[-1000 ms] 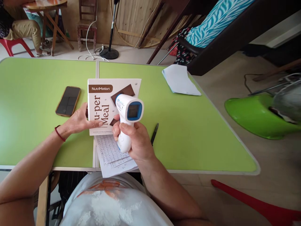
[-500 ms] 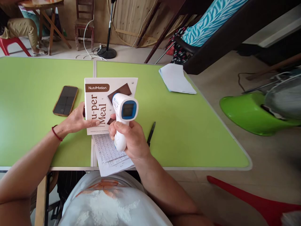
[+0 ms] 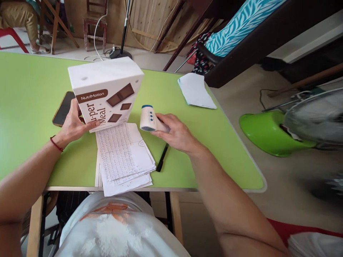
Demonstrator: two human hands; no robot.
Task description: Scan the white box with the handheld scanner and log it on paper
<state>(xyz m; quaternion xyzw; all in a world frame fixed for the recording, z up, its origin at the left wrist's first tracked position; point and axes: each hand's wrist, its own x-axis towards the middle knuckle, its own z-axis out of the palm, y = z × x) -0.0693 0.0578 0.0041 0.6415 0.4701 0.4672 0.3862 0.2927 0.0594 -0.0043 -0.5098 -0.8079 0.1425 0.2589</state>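
Observation:
A white NutriMotion meal box (image 3: pixel 109 82) with brown pictures is tilted above the table, its top face showing. My left hand (image 3: pixel 73 123) is closed on its lower left corner, thumb across the front. My right hand (image 3: pixel 175 132) grips a white and blue infrared thermometer (image 3: pixel 148 119) by its handle, lying sideways just right of the box; its buttons face up. Beneath the box lies a stack of handwritten papers (image 3: pixel 123 153). A black pen (image 3: pixel 162 157) rests beside the papers, below the thermometer. Behind my left hand a phone (image 3: pixel 63 109) is partly covered.
The green table (image 3: pixel 214 153) has folded white paper (image 3: pixel 197 90) near its far right corner. Beyond the right edge stand a green plastic seat (image 3: pixel 268 132) and a fan (image 3: pixel 318 114). A seated person's leg (image 3: pixel 23 18) shows at the far left.
The box has risen, moved left and tipped so its top shows. The thermometer has left the box's front, moved right and turned onto its side. More of the papers shows.

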